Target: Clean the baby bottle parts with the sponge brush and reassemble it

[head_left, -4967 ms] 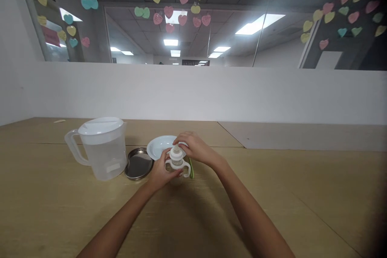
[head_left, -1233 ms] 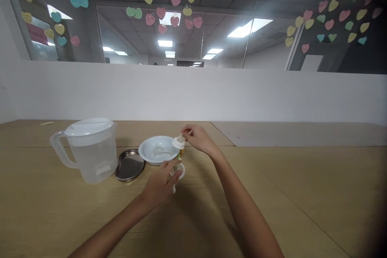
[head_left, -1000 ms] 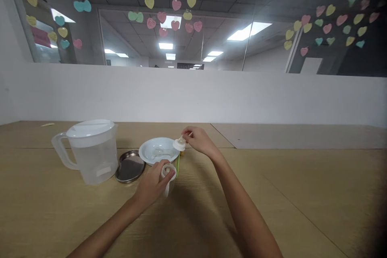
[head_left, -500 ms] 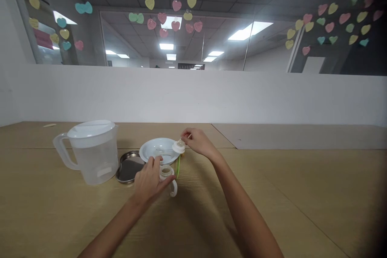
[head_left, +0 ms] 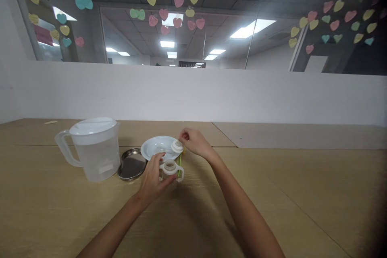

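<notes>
My left hand point(head_left: 152, 177) is curved around a clear baby bottle point(head_left: 170, 177), thumb across its front and fingers along its left and far side. The bottle stands upright and uncapped, with a white collar and side handles. My right hand point(head_left: 193, 142) pinches the white bottle top point(head_left: 177, 146) at the right rim of a pale blue plate point(head_left: 148, 149). Its fingertips hide part of that top. A thin green stick point(head_left: 180, 161) shows between plate and bottle; its far end is covered. Something clear lies in the plate, too faint to name.
Left of the plate is a shallow round metal tray point(head_left: 133, 164). Beyond it stands a lidded translucent pitcher point(head_left: 96, 149) with its handle to the left. A white wall point(head_left: 193, 94) rises behind the wooden table point(head_left: 272, 193).
The baby bottle has shifted slightly right and shows more beside my left hand. My right hand, with the bottle top, has come slightly left, and the top has tilted. The view has moved slightly.
</notes>
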`<state>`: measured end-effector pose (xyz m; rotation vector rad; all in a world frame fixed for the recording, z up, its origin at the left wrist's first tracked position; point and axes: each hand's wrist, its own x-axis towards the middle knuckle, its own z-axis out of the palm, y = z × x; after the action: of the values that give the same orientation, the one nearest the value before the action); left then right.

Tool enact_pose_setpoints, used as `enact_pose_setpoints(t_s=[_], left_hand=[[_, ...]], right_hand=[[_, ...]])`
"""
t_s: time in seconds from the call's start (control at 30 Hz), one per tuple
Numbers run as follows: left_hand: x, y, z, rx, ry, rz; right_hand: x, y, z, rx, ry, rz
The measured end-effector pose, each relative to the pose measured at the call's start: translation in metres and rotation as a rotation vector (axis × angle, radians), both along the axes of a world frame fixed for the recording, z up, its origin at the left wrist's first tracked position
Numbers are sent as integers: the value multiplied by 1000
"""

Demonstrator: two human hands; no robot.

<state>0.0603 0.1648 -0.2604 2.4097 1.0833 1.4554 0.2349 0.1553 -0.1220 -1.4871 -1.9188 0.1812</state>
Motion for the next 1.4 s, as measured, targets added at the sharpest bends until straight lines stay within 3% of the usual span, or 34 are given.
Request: enact_pose_setpoints(t_s=[0.17, 0.3, 0.8, 1.1, 1.3, 1.4], left_hand=[[-8, 3, 7, 95, -131, 110], [-12, 6, 9, 136, -109, 157], [-15, 4, 4, 352, -115, 224], [-16, 4, 6, 514, -82, 255], [-17, 5, 7, 545, -114, 278], [-17, 5, 8, 533, -132, 289]], right_hand=[[-14, -1, -5, -96, 87, 136], [-29, -4, -14, -139, 123, 283], [-56, -5, -35, 240, -352, 266], [-66, -6, -42, 212, -8, 127], [-70, -6, -45, 372, 75, 225], [-68, -5, -42, 288, 178, 264]])
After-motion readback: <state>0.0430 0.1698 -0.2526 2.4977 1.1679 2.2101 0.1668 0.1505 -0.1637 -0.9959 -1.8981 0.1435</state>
